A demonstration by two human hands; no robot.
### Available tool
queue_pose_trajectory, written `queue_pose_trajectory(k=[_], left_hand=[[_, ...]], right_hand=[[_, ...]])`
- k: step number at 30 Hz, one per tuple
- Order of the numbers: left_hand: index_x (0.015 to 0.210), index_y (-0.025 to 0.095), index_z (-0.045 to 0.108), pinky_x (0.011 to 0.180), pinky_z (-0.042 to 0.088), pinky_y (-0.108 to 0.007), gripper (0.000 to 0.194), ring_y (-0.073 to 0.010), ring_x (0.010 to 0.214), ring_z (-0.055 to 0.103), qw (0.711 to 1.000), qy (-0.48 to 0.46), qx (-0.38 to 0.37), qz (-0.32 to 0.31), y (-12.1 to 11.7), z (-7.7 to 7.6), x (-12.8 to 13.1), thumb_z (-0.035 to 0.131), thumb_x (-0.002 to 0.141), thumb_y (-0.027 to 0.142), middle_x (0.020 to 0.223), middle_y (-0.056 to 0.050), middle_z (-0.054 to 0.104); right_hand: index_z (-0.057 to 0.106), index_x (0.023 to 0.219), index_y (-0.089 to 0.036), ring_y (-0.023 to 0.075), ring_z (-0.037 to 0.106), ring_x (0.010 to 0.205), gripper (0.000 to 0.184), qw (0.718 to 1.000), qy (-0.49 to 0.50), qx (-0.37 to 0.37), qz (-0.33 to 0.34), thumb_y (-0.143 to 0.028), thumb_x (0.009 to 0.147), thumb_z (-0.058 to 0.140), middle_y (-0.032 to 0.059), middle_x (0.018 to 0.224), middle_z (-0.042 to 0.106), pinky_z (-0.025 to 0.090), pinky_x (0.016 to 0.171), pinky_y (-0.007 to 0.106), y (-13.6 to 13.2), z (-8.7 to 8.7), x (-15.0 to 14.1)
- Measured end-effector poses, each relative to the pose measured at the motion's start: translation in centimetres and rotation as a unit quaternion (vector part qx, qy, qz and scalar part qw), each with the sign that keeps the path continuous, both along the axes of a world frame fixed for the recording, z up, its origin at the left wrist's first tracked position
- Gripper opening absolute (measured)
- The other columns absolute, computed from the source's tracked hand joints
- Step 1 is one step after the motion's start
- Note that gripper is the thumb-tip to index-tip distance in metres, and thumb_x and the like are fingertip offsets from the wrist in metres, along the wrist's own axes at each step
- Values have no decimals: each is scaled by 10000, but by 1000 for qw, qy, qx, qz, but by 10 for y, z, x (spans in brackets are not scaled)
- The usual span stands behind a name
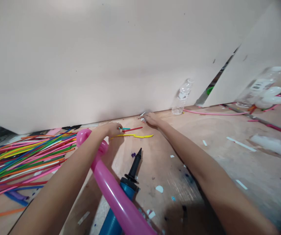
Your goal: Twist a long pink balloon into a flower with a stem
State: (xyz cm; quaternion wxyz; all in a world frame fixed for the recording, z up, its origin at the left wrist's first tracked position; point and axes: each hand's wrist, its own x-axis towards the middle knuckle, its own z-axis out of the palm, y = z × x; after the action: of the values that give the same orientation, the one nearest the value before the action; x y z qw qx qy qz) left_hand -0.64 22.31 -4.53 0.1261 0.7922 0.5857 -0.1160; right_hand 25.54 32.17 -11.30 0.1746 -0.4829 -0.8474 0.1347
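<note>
My left hand (113, 129) reaches to the foot of the white panel, its fingers closed at the end of a thin teal uninflated balloon (125, 128). A red uninflated balloon (137, 129) and a yellow one (143, 136) lie beside it. Farther right, the fingers of my right hand (151, 119) are bent down at small white scraps (143, 119); what they grip is too small to make out. Between my forearms lies a long pink inflated balloon (117, 192), twisted into bubbles at its far end, across a blue hand pump (128, 189) with a black nozzle.
Many coloured uninflated balloons (32, 156) are heaped at the left. A clear plastic bottle (183, 96) leans against the white panel (130, 65). Another bottle (258, 86) and white inflated balloons (270, 98) are at the far right. Paper scraps litter the board (204, 125).
</note>
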Motion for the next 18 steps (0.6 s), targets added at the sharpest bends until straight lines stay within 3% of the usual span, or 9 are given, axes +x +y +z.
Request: queue_pose_trajectory(k=[8,12,18], left_hand=[[1298,188,540,854,481,-299,598,-246,1061,611,1000,-9,-2,-5,-14,6,-2,417,834,544,1294,-108,599],[1303,225,537,887,473,-314,589,-249,1076,606,1000,-9,11,-5,-16,8,-8,418,831,557,1291,-90,603],[1323,191,524,921,466,-321,566,-255,1115,595,1000,-2,20,-5,-25,16,-8,458,817,434,1310,-98,592]], right_hand=[[674,1155,-176,193,584,1109,409,998,-37,24,41,-172,910,348,59,1233,647,389,950,247,-22,7,0],[684,1126,-163,231,604,1043,376,996,-75,37,42,-193,892,392,103,1180,664,401,897,280,-32,8,-2],[687,1089,-156,229,614,939,357,992,-112,51,34,-221,878,407,113,1080,690,403,810,277,-59,12,10]])
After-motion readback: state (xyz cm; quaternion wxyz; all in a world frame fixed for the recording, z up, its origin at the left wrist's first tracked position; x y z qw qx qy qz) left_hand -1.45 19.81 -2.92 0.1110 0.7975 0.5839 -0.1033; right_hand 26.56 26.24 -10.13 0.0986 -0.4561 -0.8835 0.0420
